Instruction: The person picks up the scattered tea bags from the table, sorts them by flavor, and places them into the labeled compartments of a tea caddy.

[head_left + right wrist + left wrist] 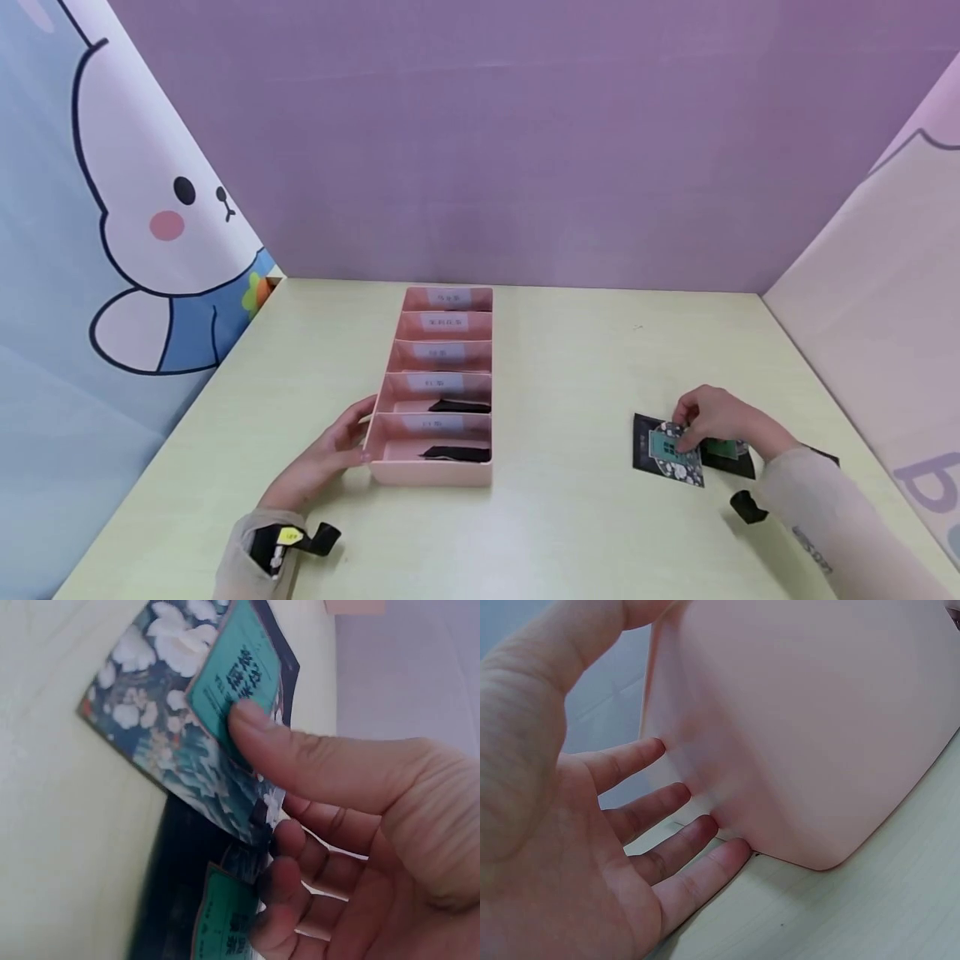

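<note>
A long pink box with several compartments in a row stands on the table. My left hand is at its near left corner; in the left wrist view its nearly straight fingers touch the side wall low down. The thumb reaches up towards the rim, its tip out of view there. Off to the right, my right hand pinches a dark, flower-printed tea packet with a green label, thumb on its face. A second dark packet with a green label lies partly under that hand.
Dark packets lie in the two nearest compartments. Each compartment bears a pale label with characters. Another dark packet shows partly behind the right sleeve. A purple wall closes off the back, with printed cloths on both sides.
</note>
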{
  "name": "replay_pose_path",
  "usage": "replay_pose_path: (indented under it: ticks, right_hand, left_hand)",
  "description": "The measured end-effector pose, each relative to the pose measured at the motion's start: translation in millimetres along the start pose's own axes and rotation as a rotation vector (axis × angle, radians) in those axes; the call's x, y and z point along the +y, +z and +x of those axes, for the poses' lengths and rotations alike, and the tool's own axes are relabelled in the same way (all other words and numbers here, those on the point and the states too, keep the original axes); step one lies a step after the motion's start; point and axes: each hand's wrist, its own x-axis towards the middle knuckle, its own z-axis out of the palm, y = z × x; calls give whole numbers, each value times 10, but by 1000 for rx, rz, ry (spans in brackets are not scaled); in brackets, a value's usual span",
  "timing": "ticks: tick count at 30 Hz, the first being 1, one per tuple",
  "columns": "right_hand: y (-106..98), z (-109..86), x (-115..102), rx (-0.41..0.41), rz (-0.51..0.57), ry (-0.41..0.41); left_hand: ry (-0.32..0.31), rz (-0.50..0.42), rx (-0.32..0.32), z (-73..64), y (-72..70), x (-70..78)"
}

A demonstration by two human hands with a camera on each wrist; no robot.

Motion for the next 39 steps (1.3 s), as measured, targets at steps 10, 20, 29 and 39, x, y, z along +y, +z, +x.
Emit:
replay_pose_path:
  ticks: [10,20,29,39]
  right_hand:
    - [-98,-42,-29,-33,241,-42]
    - [-152,13,-159,30,355,-22]
    - [-228,141,-415,195,288,-30]
    - [-370,346,-767,246,183,-83]
  left_hand:
    - [-4,-9,-3,4,-3,-1]
    - [-6,-6,5,14,-5,-17]
    - [-1,-5,-2,23,-16,-38]
    - [-1,20,0,37,-17,-39]
